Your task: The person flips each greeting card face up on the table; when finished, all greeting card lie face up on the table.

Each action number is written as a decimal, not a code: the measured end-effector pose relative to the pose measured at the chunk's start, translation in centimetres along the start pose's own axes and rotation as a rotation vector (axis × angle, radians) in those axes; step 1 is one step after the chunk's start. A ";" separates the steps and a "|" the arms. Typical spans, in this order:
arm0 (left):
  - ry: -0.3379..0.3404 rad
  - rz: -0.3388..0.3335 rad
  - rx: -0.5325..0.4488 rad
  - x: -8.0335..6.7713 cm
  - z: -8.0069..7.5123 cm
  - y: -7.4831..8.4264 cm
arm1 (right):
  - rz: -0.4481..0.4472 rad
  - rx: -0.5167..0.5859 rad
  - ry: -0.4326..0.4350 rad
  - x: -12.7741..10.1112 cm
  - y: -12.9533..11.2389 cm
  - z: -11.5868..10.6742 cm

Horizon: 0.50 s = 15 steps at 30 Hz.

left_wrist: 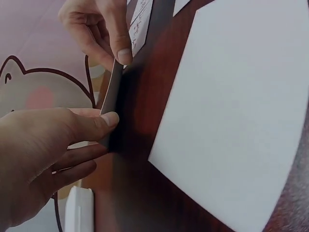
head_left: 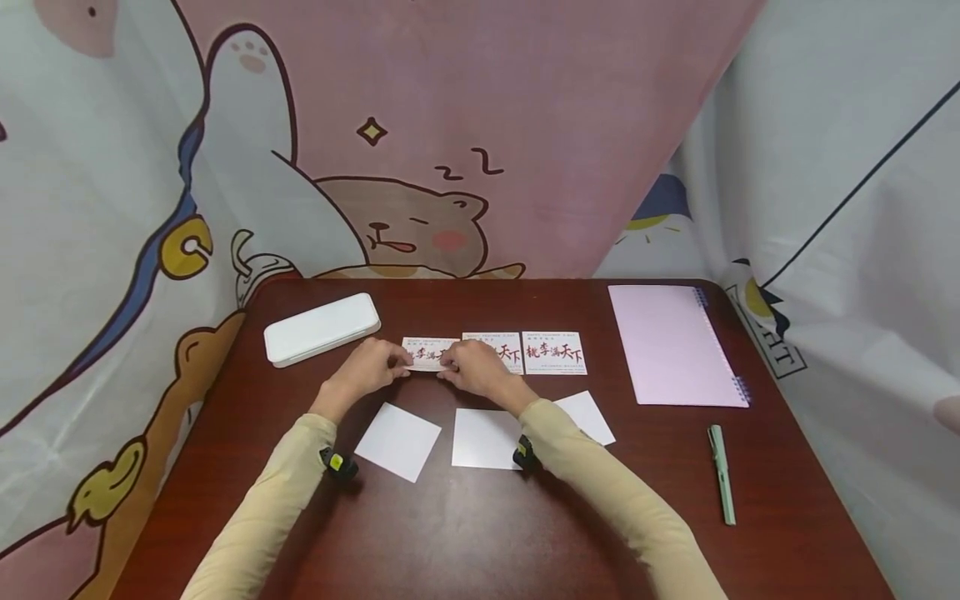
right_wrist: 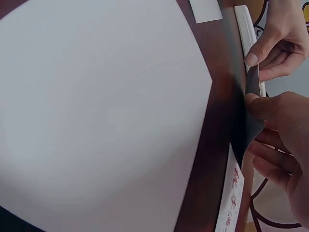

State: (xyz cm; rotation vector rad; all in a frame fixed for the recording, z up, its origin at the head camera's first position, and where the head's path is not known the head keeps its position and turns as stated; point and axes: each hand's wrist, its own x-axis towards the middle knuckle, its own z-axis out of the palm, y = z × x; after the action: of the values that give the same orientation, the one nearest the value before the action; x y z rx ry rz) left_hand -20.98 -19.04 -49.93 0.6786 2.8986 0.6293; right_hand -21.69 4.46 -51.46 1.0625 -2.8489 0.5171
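Observation:
Both hands pinch one printed card (head_left: pixel 425 352) with red lettering at its lower edge, and it stands slightly raised from the table. My left hand (head_left: pixel 367 368) has its left end between thumb and fingers; my right hand (head_left: pixel 480 367) has the right end. In the left wrist view the card (left_wrist: pixel 111 92) is seen nearly edge-on, its underside in shadow. Right of it lie a second printed card (head_left: pixel 513 348), partly hidden by the right hand, and a third printed card (head_left: pixel 555 353). Nearer to me lie white blank cards (head_left: pixel 398 442), one partly under the right forearm.
A white case (head_left: pixel 322 329) lies at the table's back left. On the right are a pink spiral notebook (head_left: pixel 678 346) and a green pen (head_left: pixel 721 475). Patterned cloth (head_left: pixel 525 125) hangs behind the brown table (head_left: pixel 450 542) and at its sides.

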 end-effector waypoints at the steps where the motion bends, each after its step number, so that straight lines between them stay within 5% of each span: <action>1: 0.005 0.002 -0.002 0.0 0.2 -0.1 | 0.006 -0.003 -0.005 0.0 0.0 0.1; 15: 0.047 -0.031 0.017 -0.1 1.6 -0.7 | 0.020 -0.002 0.003 0.0 0.7 1.0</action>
State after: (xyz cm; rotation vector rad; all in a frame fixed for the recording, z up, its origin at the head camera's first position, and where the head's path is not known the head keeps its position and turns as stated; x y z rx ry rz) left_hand -20.85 -19.02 -51.66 0.6272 2.9551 0.6266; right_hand -22.08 4.61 -52.63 1.0331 -2.8600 0.5167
